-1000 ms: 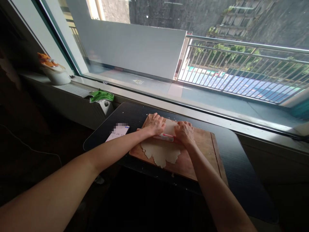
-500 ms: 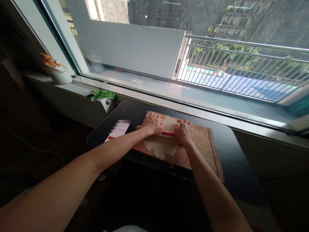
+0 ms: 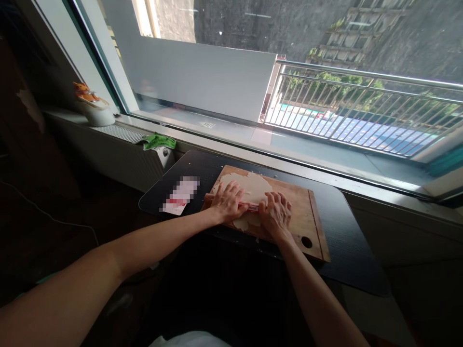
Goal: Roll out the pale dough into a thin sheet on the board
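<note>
A thin, pale sheet of dough with ragged edges lies on a wooden board. Across it rests a rolling pin with a red and white band at its middle. My left hand is closed over the pin's left part, and the pin's wooden end sticks out beyond it. On the right part of the pin, my right hand has its fingers curled over the top. The dough shows mostly beyond the pin, with a smaller part on the near side.
The board stands on a black table. Left of it lies a phone, partly pixelated. A green cloth and a white pot sit on the radiator by the window. A round hole pierces the board's near right corner.
Both hands and the rolling pin have moved toward me over the dough, uncovering more of its far part. The view has shifted slightly.
</note>
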### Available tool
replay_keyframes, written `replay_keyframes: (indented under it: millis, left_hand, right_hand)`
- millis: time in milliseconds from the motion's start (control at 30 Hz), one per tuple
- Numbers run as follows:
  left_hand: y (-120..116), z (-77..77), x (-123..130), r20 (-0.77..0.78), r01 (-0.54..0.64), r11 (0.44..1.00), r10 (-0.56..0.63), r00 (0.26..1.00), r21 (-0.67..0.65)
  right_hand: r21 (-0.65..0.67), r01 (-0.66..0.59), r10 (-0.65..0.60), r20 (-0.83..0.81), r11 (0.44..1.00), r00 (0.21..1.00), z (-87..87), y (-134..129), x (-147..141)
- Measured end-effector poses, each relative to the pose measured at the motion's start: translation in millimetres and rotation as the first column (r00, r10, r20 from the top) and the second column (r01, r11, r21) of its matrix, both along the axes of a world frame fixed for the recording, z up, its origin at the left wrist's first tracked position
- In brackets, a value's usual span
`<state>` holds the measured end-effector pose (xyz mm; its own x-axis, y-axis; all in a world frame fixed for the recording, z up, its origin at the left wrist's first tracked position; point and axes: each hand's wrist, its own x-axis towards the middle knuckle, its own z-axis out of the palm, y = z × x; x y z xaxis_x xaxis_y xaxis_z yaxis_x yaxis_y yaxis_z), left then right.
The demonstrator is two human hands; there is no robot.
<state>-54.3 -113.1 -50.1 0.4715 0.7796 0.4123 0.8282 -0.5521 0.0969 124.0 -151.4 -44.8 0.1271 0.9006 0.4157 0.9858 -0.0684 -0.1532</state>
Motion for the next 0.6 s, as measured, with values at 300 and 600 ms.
replay_keyframes:
  millis: [300,600]
  left_hand:
    - [51,20.4,14,-0.007,-0.051,0.991,0.05,0.999,-0.123]
    - [126,21.9,29,-0.005,-0.106,0.985,0.107,0.994,-0.135]
  right_hand:
    - [-0.19,0.07,-0.085,-0.071,0.979,0.994,21.5,44,4]
    - [-0.339,0.104,-0.135,-0.068,0.935,0.988,35.2,110,18]
